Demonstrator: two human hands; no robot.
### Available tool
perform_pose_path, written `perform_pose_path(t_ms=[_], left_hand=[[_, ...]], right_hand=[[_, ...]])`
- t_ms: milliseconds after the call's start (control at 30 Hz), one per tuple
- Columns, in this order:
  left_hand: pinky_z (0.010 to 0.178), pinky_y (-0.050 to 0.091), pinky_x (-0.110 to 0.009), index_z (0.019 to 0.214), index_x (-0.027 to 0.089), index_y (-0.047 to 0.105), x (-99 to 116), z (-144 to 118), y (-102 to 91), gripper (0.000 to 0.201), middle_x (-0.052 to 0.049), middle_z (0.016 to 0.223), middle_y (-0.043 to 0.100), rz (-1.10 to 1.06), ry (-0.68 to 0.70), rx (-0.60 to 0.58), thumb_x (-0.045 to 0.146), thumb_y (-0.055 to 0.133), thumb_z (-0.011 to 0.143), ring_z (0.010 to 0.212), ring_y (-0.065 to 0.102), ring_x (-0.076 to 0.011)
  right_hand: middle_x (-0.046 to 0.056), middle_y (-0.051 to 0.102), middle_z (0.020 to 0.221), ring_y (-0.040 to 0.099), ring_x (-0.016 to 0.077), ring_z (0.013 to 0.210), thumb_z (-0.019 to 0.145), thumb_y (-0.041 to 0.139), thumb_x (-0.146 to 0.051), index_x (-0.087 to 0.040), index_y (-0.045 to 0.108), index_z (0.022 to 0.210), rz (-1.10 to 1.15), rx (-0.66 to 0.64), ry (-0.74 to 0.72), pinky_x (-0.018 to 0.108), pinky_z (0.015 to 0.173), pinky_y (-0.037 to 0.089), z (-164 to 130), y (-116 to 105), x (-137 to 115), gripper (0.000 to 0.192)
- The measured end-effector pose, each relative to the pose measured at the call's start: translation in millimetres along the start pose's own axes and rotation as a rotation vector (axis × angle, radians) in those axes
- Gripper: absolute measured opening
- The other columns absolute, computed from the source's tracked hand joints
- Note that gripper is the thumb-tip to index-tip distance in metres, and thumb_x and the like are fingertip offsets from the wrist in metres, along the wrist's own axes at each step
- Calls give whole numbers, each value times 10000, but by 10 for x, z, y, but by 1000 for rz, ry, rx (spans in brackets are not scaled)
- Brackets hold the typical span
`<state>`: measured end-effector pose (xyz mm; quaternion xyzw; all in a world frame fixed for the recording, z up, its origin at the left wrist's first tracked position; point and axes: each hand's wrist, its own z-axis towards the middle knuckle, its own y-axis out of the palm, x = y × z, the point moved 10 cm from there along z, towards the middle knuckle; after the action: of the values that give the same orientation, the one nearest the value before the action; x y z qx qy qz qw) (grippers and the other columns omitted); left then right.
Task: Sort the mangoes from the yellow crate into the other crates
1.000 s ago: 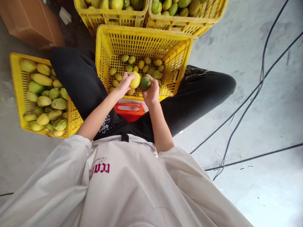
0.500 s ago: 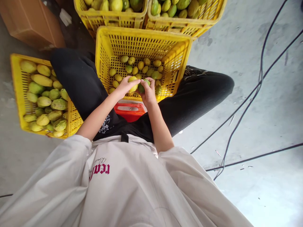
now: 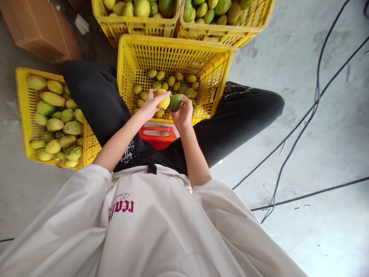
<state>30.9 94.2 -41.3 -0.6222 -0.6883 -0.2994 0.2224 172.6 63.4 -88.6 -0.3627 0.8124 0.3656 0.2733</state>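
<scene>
My left hand [image 3: 150,104] grips a yellow fruit [image 3: 163,100] over the near edge of the middle yellow crate [image 3: 173,52]. My right hand [image 3: 182,113] holds a green fruit [image 3: 175,102] right beside it, the two fruits touching. Both hands hover just above the several small yellow and green fruits [image 3: 170,80] lying on the crate's floor. I sit with the crate between my black-trousered legs.
A yellow crate [image 3: 21,115] of larger yellow-green fruit stands at my left. Two more full yellow crates [image 3: 138,23] [image 3: 230,30] stand behind the middle one. A red stool [image 3: 158,135] is under me, a brown box [image 3: 40,27] at far left, black cables [image 3: 300,127] on the concrete floor at right.
Half a second ago my hands were lower and curled over both fruits; now they have lifted slightly and the yellow and green fruits show clearly again.
</scene>
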Motion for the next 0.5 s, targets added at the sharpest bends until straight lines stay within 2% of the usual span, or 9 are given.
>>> perform_pose_path(t_ms=[133,267,367,433,500], left_hand=[[922,608,-354,1167,280,493,4,36,-44,275,-10,1199,765,-35,10,29,186,726,1056,1216,754,-201],[917,602,-328,1109,276,544,-23,28,-49,252,0,1088,758,3,20,13,208,779,1052,1177,739,-200],[828,574,-316,1056,262,570,-53,0,-44,240,3,968,713,108,-9,21,313,804,1063,1030,747,-195],[738,540,-309,1008,259,572,-80,-9,-50,238,4,888,676,137,-56,34,406,729,1110,873,709,-184],[687,541,-324,947,268,573,-129,-8,-43,284,-20,837,675,102,-124,27,466,630,1142,814,673,-207]], right_hand=[[57,768,1238,699,350,1444,857,767,-508,-360,503,1116,15,-3,-40,592,997,742,-59,38,-96,399],[19,735,1237,695,343,1432,792,926,-560,-370,530,1124,-79,-39,-34,541,1013,741,-158,87,-127,550],[-9,718,1199,729,292,1344,825,920,-470,-362,557,1118,-109,-61,-2,444,971,733,-180,108,-76,479],[-22,710,1166,753,250,1256,865,880,-409,-354,564,1111,-120,-61,17,390,927,722,-166,106,-35,404],[-35,703,1114,762,216,1153,878,864,-357,-349,564,1096,-133,-39,33,340,869,709,-143,81,2,371]])
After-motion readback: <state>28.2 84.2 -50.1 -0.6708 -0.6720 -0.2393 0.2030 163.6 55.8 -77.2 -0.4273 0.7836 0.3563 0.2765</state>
